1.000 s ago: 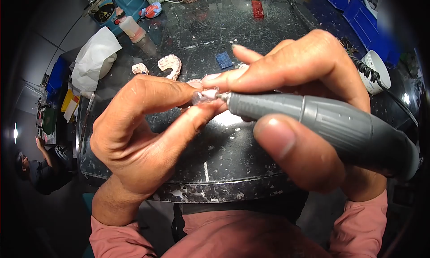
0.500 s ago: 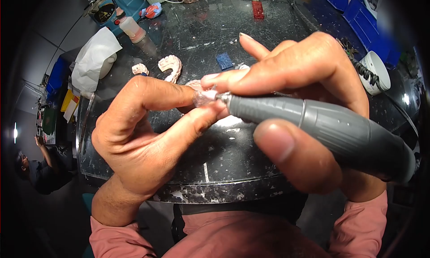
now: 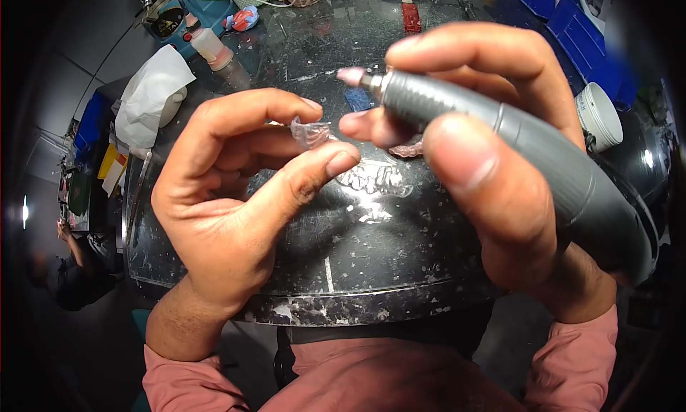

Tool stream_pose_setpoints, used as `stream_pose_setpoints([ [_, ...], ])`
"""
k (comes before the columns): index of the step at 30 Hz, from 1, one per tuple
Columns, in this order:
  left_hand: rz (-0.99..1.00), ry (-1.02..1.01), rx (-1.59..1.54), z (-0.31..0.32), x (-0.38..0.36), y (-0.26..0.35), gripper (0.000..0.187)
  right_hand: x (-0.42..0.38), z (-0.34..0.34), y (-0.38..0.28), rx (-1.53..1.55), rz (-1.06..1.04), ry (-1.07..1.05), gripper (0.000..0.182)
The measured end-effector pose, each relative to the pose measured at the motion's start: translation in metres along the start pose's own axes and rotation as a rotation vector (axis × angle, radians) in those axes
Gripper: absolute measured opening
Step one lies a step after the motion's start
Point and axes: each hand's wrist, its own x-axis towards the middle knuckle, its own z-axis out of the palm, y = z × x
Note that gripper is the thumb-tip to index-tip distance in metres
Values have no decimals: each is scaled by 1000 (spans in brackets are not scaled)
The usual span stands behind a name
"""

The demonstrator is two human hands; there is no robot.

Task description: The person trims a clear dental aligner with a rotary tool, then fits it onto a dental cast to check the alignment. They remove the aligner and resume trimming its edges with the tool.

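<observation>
My left hand pinches a small clear dental aligner between index finger and thumb. A grey rotary handpiece lies in the grip of my right hand, slanting up to the left. Its pinkish grinding tip points left, above and apart from the aligner. Below my fingertips, another clear tooth-shaped tray rests on the black table. A pinkish piece, partly covered by my right hand, and a blue piece lie behind it.
At the back left stand a squeeze bottle and a white sheet draped over something. A red block lies at the back. Blue bins and a white tub are on the right. Another person is far left.
The handpiece has lifted up off the aligner, and its tip is now clear of it. My left hand has opened its pose slightly around the aligner. The clear tray below has come into view.
</observation>
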Motion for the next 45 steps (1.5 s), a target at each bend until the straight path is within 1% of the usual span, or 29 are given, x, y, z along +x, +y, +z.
stream_pose_setpoints([
  [4,-83,-18,31,-2,0,2,33,5,3,-1,186,-25,56,37],
  [6,-6,-113,70,-5,0,2,30,5,-3,-5,-40,31,-33,36],
  [8,58,-189,184,-9,0,3,28,1,5,5,-150,-34,8,41],
  [10,71,-224,202,-7,0,5,33,4,1,7,-244,-105,-51,40],
  [12,-55,-148,90,2,3,8,39,2,1,7,-176,8,20,38],
  [13,-84,-216,74,-2,4,4,43,15,-3,19,44,-154,-107,36],
  [14,-259,-187,-101,0,4,7,38,11,-6,18,-147,-27,-45,36],
  [16,-358,-140,-166,-4,8,5,32,9,-13,16,-118,-21,-65,37],
  [17,-266,-109,-115,-2,8,5,28,10,-11,19,-182,-107,-45,38],
  [18,-195,-133,25,-7,9,3,32,11,-10,27,-244,-193,-25,39],
  [20,-8,-122,92,-6,9,-5,43,14,-11,32,-321,-393,-117,42],
  [22,33,-148,63,-5,8,-1,54,17,-15,32,-441,-546,-170,41],
  [23,25,-185,160,-8,8,1,58,17,-14,34,-428,-591,-140,39],
  [24,34,-178,160,-9,9,3,58,18,-13,33,-432,-599,-146,39],
  [26,-14,-108,79,-11,15,5,50,18,-15,31,-490,-531,-123,38],
  [27,95,11,72,-15,22,-4,29,20,-17,34,-562,-585,-64,37],
  [28,3,92,111,-25,25,1,17,21,-18,37,-458,-447,-47,36],
  [30,-89,234,174,-45,37,5,21,26,-24,40,-380,-376,9,33],
  [31,-100,228,175,-59,43,-3,18,27,-24,41,-285,-290,83,28],
  [33,-111,229,185,-73,51,-26,17,28,-26,41,-174,-179,81,24],
  [34,-50,157,321,-74,51,-35,16,29,-29,41,-146,-151,68,24],
  [35,6,82,455,-76,52,-43,18,33,-33,49,-256,-244,63,22],
  [36,-3,82,461,-79,50,-48,18,33,-35,50,-279,-268,38,22],
  [38,-149,-117,764,-90,47,-54,25,34,-37,52,-381,-315,41,22],
  [39,-177,-191,930,-96,47,-53,28,33,-34,49,-277,-272,61,22],
  [40,-178,-191,933,-107,48,-56,28,32,-34,46,-275,-272,61,22],
  [42,-206,-323,968,-123,49,-65,32,31,-35,39,-325,-165,102,22],
  [43,-307,-325,903,-120,49,-57,35,31,-35,39,-267,-75,139,24],
  [45,-349,-338,886,-114,49,-51,34,31,-36,40,-226,-86,135,25],
])
